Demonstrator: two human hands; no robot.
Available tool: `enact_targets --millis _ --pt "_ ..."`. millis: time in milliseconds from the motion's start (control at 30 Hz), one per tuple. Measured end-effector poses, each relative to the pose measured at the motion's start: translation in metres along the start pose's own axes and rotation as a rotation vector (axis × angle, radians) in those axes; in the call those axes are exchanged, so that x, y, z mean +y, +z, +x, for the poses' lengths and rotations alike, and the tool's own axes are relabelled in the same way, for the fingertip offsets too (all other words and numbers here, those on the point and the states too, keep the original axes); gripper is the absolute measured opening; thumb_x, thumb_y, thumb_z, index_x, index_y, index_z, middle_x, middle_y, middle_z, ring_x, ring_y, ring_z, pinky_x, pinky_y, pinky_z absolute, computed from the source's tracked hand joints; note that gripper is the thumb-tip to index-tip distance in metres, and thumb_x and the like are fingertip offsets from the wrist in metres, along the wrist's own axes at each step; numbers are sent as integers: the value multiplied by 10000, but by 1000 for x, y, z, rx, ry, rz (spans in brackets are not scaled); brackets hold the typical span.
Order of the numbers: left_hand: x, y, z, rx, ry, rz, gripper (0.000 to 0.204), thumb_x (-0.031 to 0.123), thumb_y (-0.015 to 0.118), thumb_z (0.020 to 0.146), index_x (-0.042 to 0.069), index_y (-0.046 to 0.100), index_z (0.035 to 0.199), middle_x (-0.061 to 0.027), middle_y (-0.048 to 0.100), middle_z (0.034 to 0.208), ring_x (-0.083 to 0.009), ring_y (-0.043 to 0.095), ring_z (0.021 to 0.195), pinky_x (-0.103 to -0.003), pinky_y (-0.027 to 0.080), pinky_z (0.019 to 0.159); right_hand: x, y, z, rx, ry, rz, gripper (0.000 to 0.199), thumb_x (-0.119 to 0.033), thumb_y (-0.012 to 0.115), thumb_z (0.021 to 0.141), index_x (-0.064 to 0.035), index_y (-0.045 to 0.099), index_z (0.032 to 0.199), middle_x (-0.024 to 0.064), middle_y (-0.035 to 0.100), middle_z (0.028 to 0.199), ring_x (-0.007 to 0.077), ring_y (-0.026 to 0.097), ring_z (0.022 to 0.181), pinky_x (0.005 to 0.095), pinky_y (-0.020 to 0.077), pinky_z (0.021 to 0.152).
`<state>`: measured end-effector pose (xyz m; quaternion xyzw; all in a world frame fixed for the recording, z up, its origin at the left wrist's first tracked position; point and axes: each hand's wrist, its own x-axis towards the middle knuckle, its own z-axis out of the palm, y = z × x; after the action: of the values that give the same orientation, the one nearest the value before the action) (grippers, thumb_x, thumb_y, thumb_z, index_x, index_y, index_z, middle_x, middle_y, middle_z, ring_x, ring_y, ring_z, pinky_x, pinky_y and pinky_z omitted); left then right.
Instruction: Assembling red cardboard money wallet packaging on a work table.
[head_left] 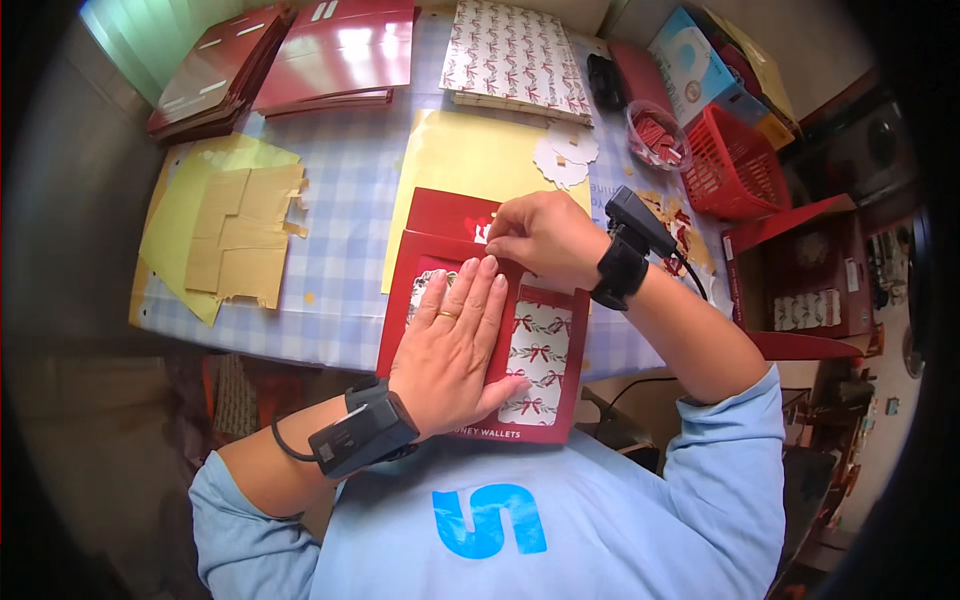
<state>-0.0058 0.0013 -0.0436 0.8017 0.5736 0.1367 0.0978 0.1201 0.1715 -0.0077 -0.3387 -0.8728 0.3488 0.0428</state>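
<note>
A red cardboard sleeve [395,320] with cut-out windows lies at the table's near edge, partly overhanging toward my body. Its right window shows a white card [537,360] with a red bow and green leaf pattern. My left hand [450,345] rests flat on the sleeve, fingers stretched out, covering its middle and part of the left window. At the sleeve's upper part, my right hand [545,238] has thumb and forefinger pinched together near the folded red top flap [440,212]. Whatever those fingertips hold is too small and hidden to name.
Stacks of glossy red card [340,50] and patterned card [515,60] stand at the back. Brown tape pieces [235,240] lie at left. Yellow paper [430,150] and white cut-outs [563,158] lie ahead. A tub [657,138], red basket [735,165] and open red box [800,260] are right.
</note>
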Motion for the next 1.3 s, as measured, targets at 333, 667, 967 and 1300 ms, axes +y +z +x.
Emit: enact_targets --millis 333,667,967,1300 --pt "27 -2 -18 -65 8 -66 980 654 464 878 -115 256 1448 -289 221 1533 -392 158 1461 -487 67 1181 4 -3 3 -42 -33 -70 183 -156 689 816 -3 717 912 166 703 819 248 686 756 333 532 733" --pt "29 -14 -23 -113 103 -156 1119 656 706 668 -66 322 1432 -330 240 1501 -455 183 1434 -520 123 1172 0 -11 6 -263 -4 -2 210 -185 680 833 -1 721 925 167 708 830 256 688 775 337 532 748" --pt "31 -15 -20 -134 61 -150 997 397 754 648 -54 332 1431 -310 245 1507 -430 209 1433 -501 144 1179 -7 -12 5 -257 -2 -12 223 -185 686 839 8 717 946 176 708 851 260 686 785 344 527 753" --pt "29 -12 -21 -33 45 -238 1001 501 772 661 -60 391 1397 -308 288 1488 -441 243 1417 -504 176 1164 2 18 -20 135 -134 -141 153 -207 700 833 -57 711 860 136 611 848 318 620 791 395 500 720"
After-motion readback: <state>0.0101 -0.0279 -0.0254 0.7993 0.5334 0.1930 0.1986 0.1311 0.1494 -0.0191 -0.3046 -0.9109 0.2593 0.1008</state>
